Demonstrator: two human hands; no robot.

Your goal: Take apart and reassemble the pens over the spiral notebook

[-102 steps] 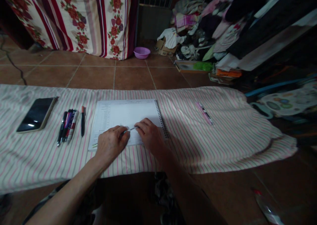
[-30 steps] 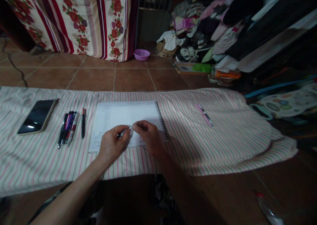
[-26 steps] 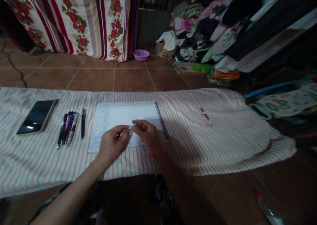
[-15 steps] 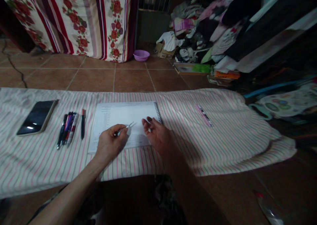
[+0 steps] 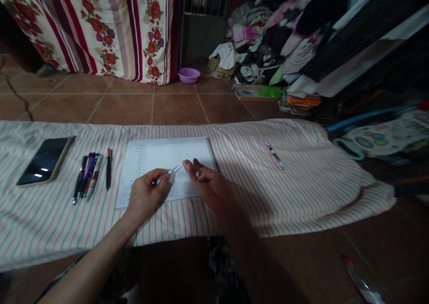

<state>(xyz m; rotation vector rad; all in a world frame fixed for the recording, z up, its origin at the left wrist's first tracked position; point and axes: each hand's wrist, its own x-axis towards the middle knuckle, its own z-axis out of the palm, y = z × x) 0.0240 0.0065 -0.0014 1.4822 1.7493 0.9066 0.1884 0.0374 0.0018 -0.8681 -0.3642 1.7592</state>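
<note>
My left hand (image 5: 147,191) is closed in a pinch around a slim pale pen (image 5: 170,171), whose thin tip points up and to the right. Facing it, my right hand (image 5: 209,183) has its fingers curled and drawn together near that tip. A small pale spot shows among the right fingers, too small to name. Both hands hover over a spiral-bound notebook (image 5: 167,150) with printed lines, lying on the striped cloth (image 5: 241,197).
To the left lie a dark pen (image 5: 108,169), a bundle of several pens (image 5: 86,176) and a phone (image 5: 45,161). On the right rests a pink and black pen (image 5: 273,154). Beyond, on the tiled floor, are a purple basin (image 5: 189,75) and piled clothes (image 5: 254,36).
My right hand has moved left, closer to the pen tip, and its fingers have drawn nearer together. The left hand keeps its pinch on the pen. The whole view has shifted slightly.
</note>
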